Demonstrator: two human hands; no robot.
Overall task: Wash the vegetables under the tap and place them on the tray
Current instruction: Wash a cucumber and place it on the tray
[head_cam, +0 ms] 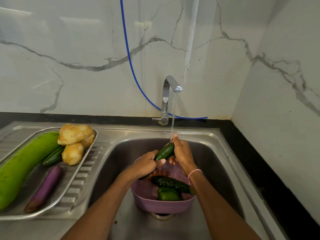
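You are facing a steel sink (121, 153) set in a black counter (245, 153), with glossy white, grey-veined marble walls (86, 49) meeting in a corner at the upper right. A blue hose (131, 66) is curving down the wall behind the chrome tap (167, 94), and a thin stream of water (174, 115) is falling from the spout at centre frame.

Your left hand (145, 166) is gripping the lower end of a smooth, dark green cucumber (165, 151), fingers curled tight and thumb lying across it. Your right hand (182, 153), with a red-and-white bracelet (194, 173) on its wrist, is wrapping round the upper end, where the stream is landing. You are holding the cucumber tilted in the middle of the frame, above the basket's far rim.

Below your wrists a ribbed purple plastic basket (161, 205) is sitting in the basin over the drain, holding a bumpy second cucumber (171, 183), a green pepper (168, 194) and something orange (159, 173) mostly hidden by your left hand.

At the left, a shallow steel tray (69, 174) is lying on the ridged drainboard (90, 170). It is carrying a long, pale green gourd (22, 167), three lumpy yellow potatoes (74, 134) piled at its far end, a slim purple eggplant (45, 187), and a dark green vegetable (52, 158) wedged between gourd and potatoes.
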